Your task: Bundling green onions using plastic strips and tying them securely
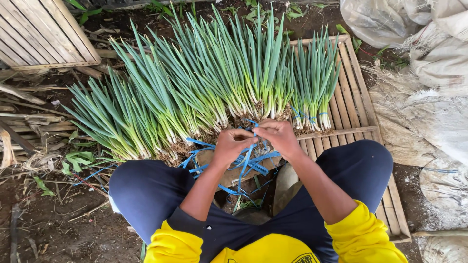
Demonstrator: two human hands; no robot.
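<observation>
Blue plastic twine [248, 158] is pinched by left hand [233, 144] and right hand [279, 136] below the scallion bunches [204, 92]; apparently, slack could loosen the knot.

Your work surface: slatted bamboo rack [352, 92] on bare dirt ground [58, 229]. On rack: green onion bundles [204, 83] fanned in row, roots toward you; small bundle [314, 83] at right end, tied with blue strip. Loose blue plastic strips [248, 163] beside roots.

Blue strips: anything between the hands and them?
Nothing visible. Both the left hand and right hand already pinch the blue plastic strips directly, in front of the row of green onions on the slatted bamboo mat.
</observation>
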